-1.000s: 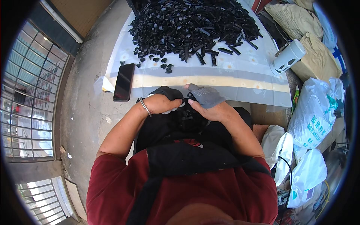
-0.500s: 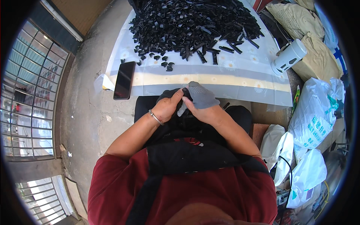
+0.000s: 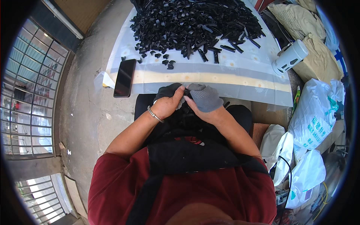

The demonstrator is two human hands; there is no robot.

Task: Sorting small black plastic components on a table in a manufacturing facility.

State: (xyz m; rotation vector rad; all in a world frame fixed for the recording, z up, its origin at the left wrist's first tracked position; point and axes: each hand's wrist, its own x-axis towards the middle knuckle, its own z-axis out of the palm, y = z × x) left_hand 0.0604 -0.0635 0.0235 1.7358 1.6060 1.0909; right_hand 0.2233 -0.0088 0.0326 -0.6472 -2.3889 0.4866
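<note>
Over my lap, at the near edge of the table, my two hands meet around a small black piece (image 3: 186,92). My left hand (image 3: 167,106) wears a dark glove over the fingers with the thumb bare, and a bangle circles that wrist. A grey dotted glove covers the fingers of my right hand (image 3: 204,101), whose bare thumb lies near the piece. Both hands are closed on it, and most of the piece is hidden by the fingers. Ahead of them a large heap of black plastic pieces (image 3: 187,32) covers the far part of the table.
The table has a pale flowered cover (image 3: 225,78). A black phone (image 3: 125,78) lies at its left corner, and a white tumbler (image 3: 289,58) stands at the right. Stuffed white plastic bags (image 3: 313,112) and sacks crowd the right side. A barred window (image 3: 32,93) is at the left.
My right hand has turned slightly, with its gloved fingers lower and closer to the left. More of the left hand's dark glove shows. The two hands remain together at the small black piece.
</note>
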